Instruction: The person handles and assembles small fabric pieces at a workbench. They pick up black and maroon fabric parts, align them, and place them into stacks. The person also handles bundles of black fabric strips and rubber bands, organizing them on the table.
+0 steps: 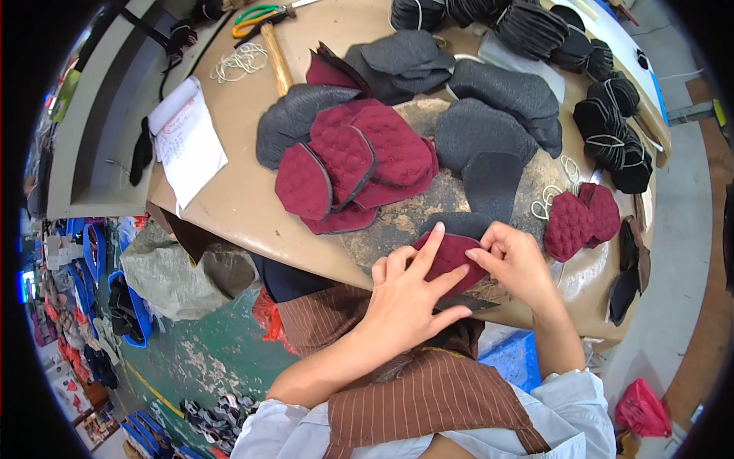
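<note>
A maroon fabric piece (446, 252) with a dark edge lies at the near edge of the worktable, over a dark grey piece (459, 223). Spread flat across it, my left hand (405, 298) presses with its fingers apart. My right hand (518, 264) pinches the right edge of the same piece between thumb and bent fingers. Beyond my left hand sits a loose pile of maroon quilted pieces (390, 149). Dark grey textured pieces (485, 134) are heaped behind my hands. A pair of maroon quilted pieces (569, 222) lies right of my right hand, beside white string.
Tied black bundles (604, 122) line the table's far right side. A wooden handle (277, 61), scissors (260, 17) and white cord (241, 61) lie at the far left, near a written paper sheet (189, 145). A blue crate (512, 359) stands below the near edge.
</note>
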### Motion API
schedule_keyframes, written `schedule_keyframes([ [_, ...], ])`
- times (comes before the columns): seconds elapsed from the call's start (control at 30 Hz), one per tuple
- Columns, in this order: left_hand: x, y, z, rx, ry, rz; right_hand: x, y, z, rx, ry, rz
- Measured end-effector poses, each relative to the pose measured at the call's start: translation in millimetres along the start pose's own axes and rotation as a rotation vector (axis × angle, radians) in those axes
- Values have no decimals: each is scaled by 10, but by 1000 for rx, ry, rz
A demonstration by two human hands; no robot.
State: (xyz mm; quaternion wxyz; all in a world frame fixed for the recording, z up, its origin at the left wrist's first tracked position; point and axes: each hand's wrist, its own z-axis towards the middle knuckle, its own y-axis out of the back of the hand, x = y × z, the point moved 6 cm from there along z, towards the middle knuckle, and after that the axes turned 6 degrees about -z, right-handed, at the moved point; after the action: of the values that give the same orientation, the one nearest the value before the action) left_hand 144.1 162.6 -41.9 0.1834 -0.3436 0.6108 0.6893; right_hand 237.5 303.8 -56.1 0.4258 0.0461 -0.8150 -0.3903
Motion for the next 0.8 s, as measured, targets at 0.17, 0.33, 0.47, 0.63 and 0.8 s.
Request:
schedule_keyframes([
  [0.17, 439, 379, -428, -542, 0, -396, 193, 204, -324, -210, 536, 153],
  [0.33, 1096, 745, -654, -836, 269, -703, 375, 89, -225, 96, 256, 765],
  [0.47, 1521, 921, -574, -904, 340, -704, 1005, 3, 235, 73, 334, 838],
  [0.63, 1508, 1015, -285, -706, 424, -110, 1510, -86, 853, -55, 387, 298],
  [0.8, 1600, 977, -162, -649, 512, -240, 1523, -169, 935, -133, 519, -30],
])
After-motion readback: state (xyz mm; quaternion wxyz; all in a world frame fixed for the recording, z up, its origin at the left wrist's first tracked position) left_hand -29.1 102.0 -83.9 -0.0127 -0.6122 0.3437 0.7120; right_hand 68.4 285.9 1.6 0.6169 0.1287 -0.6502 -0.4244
